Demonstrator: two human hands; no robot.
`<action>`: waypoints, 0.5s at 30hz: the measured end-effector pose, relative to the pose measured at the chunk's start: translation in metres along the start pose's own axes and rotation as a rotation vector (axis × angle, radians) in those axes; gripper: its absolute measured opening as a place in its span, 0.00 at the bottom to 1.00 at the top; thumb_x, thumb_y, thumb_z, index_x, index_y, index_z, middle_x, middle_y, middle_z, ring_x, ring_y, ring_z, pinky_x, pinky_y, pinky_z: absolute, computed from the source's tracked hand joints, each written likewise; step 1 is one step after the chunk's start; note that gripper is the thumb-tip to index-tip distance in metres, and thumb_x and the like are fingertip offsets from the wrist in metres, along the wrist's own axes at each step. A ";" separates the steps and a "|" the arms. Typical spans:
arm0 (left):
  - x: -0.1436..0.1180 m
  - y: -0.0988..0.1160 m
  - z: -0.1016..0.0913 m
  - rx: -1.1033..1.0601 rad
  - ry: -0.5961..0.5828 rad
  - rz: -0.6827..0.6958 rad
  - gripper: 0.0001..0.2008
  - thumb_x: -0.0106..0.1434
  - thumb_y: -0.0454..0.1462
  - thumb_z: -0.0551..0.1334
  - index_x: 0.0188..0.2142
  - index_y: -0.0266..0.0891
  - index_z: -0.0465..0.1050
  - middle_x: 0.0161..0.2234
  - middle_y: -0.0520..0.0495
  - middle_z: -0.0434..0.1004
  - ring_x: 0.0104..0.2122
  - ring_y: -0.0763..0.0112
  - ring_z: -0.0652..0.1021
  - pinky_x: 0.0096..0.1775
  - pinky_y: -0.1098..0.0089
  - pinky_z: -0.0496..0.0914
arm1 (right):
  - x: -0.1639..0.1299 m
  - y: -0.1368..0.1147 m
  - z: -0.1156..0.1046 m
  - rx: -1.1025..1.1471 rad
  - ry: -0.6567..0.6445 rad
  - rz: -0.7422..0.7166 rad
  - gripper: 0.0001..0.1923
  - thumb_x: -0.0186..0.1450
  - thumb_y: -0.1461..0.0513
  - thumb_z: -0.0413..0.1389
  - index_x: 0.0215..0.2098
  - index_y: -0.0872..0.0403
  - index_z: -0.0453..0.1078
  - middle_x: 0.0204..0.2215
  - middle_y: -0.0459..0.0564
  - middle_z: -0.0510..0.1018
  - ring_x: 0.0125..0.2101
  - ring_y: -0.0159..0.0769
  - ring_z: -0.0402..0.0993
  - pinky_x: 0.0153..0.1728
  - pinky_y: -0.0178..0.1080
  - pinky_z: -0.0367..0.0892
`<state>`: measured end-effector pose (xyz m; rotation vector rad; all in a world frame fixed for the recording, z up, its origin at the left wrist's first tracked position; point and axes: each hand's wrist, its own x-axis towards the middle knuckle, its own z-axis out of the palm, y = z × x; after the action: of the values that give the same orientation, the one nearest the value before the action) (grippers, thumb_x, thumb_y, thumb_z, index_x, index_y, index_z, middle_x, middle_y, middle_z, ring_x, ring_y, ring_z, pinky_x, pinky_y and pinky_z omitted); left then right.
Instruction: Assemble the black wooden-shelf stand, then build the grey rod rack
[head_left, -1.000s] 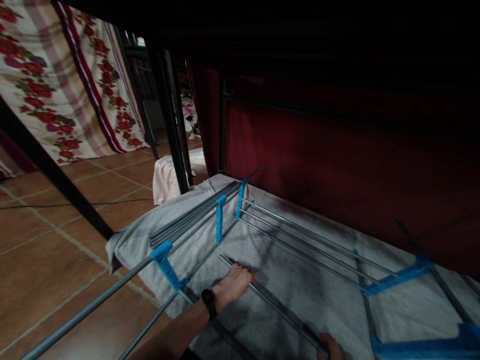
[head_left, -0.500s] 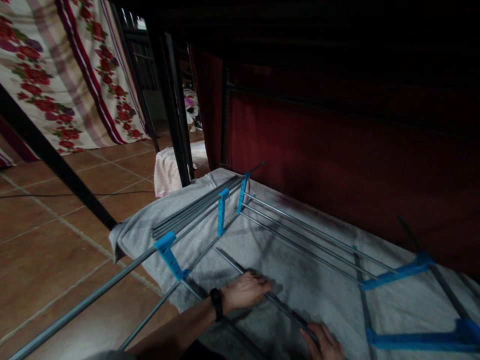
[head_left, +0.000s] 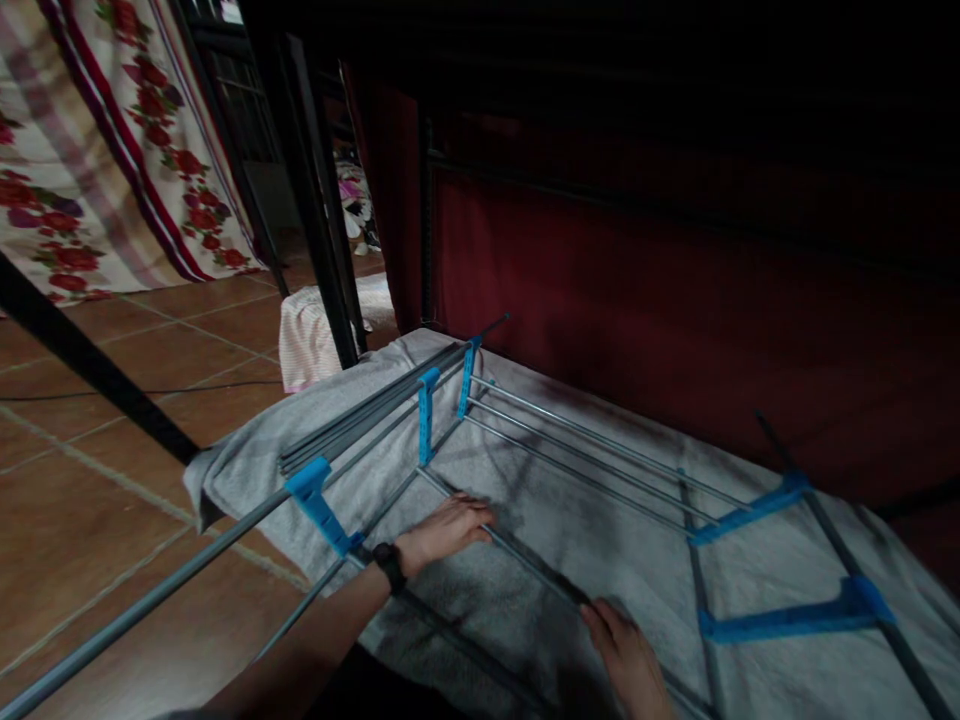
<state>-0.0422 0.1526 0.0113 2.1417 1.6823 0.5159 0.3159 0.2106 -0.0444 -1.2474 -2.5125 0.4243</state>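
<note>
A loose grey metal rod point(head_left: 525, 560) lies slantwise on a grey towel point(head_left: 615, 570). My left hand point(head_left: 442, 528), with a black watch on the wrist, rests over the rod's upper end. Lower right, my right hand point(head_left: 626, 655) touches the rod's other end, fingers curled on it. Around the rod lies a partly built rack of grey rods point(head_left: 577, 440) joined by blue plastic connectors point(head_left: 426, 415). A bundle of spare rods point(head_left: 360, 425) lies along the towel's left side.
A dark red cloth point(head_left: 675, 300) hangs over a frame just behind the towel. Black metal posts point(head_left: 315, 220) stand at the left. A flowered sheet point(head_left: 90, 160) hangs beyond a brown tiled floor point(head_left: 90, 460). A pale folded cloth point(head_left: 304, 335) sits by the posts.
The view has shifted right and down. My left hand slid up along the rod toward its far end, and my right hand came further into view on the near end.
</note>
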 end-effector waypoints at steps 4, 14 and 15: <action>0.008 -0.005 -0.005 -0.074 -0.019 -0.002 0.09 0.69 0.35 0.58 0.43 0.40 0.78 0.39 0.49 0.80 0.42 0.68 0.76 0.52 0.69 0.62 | 0.014 -0.016 -0.011 0.111 -0.093 0.125 0.18 0.70 0.54 0.44 0.43 0.47 0.76 0.39 0.50 0.83 0.37 0.42 0.80 0.43 0.43 0.73; 0.012 -0.025 -0.016 -0.277 -0.097 -0.092 0.12 0.64 0.33 0.61 0.46 0.37 0.79 0.43 0.47 0.82 0.43 0.68 0.78 0.45 0.75 0.68 | 0.021 -0.029 -0.024 0.207 -0.216 0.225 0.19 0.70 0.54 0.42 0.39 0.49 0.73 0.32 0.48 0.82 0.35 0.40 0.78 0.40 0.41 0.69; 0.012 -0.026 -0.016 -0.279 -0.098 -0.093 0.12 0.64 0.33 0.60 0.46 0.36 0.79 0.43 0.47 0.82 0.43 0.68 0.78 0.45 0.74 0.68 | 0.021 -0.029 -0.024 0.206 -0.224 0.228 0.19 0.70 0.54 0.41 0.38 0.49 0.73 0.30 0.48 0.81 0.33 0.40 0.78 0.39 0.40 0.68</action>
<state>-0.0693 0.1711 0.0129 1.8524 1.5475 0.5720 0.2920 0.2135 -0.0085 -1.4782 -2.4297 0.8988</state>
